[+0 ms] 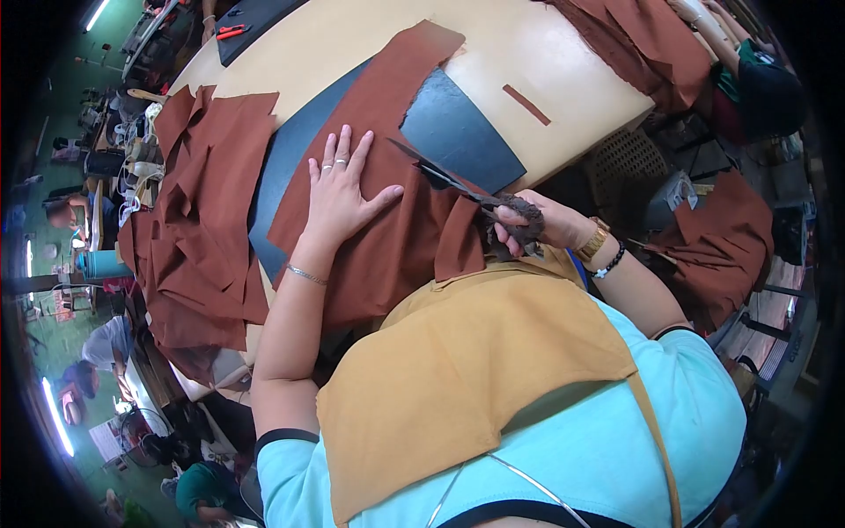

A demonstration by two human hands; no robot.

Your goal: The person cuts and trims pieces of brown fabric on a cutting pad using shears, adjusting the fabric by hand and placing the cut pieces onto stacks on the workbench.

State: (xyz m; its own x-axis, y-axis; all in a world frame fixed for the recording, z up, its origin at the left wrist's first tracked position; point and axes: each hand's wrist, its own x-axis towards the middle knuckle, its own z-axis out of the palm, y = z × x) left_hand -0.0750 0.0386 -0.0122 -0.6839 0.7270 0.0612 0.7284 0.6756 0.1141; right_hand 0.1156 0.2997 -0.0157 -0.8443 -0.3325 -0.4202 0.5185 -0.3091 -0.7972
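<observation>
My left hand (343, 194) lies flat with fingers spread on a long piece of reddish-brown fabric (387, 97). In my right hand (532, 224) is a pair of scissors (436, 170), their handles wrapped in dark cloth. The blades point up and left over the fabric, by its right edge. Beneath the fabric is a dark blue-grey cutting mat (462, 123). The near end of the fabric hangs in folds over the table edge, against my tan apron (475, 343).
More brown fabric (216, 185) is heaped left of the mat, and another pile (625, 44) lies at the upper right near a co-worker. A narrow brown strip (526, 105) rests on the pale table (563, 53). A red cutter (231, 32) lies on a dark board at the top left.
</observation>
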